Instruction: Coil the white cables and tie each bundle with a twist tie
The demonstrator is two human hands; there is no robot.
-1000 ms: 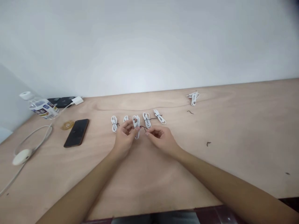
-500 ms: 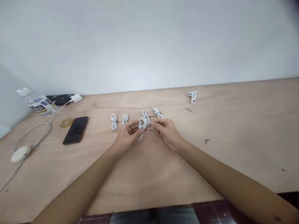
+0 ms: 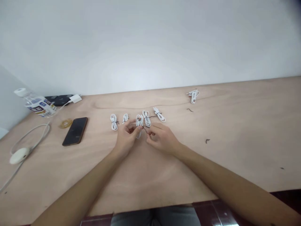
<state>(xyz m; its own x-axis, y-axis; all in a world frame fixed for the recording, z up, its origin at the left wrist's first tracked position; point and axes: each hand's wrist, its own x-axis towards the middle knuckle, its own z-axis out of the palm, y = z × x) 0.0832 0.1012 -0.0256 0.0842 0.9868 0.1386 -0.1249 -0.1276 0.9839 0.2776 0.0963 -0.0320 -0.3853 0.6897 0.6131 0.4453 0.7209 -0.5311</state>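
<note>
My left hand (image 3: 125, 139) pinches a small coiled white cable (image 3: 139, 123) just above the wooden table (image 3: 150, 175). My right hand (image 3: 161, 138) is closed on a thin black twist tie (image 3: 145, 129) that runs to that coil. Behind the hands lies a row of similar white coiled cables, each bound with a black tie: two on the left (image 3: 114, 121) (image 3: 125, 118) and two on the right (image 3: 146, 118) (image 3: 159, 114).
Another white cable bundle (image 3: 193, 95) lies far right near the wall, with loose black ties (image 3: 190, 110) (image 3: 207, 141). At left are a black phone (image 3: 75, 131), a tape roll (image 3: 66, 123), a water bottle (image 3: 35, 103), a white charger (image 3: 75, 99) and a white puck on a cord (image 3: 17, 155).
The held coil shifted right, then back left in front of the row. My right hand reached up to the coil, then drew back toward me pinching the black tie.
</note>
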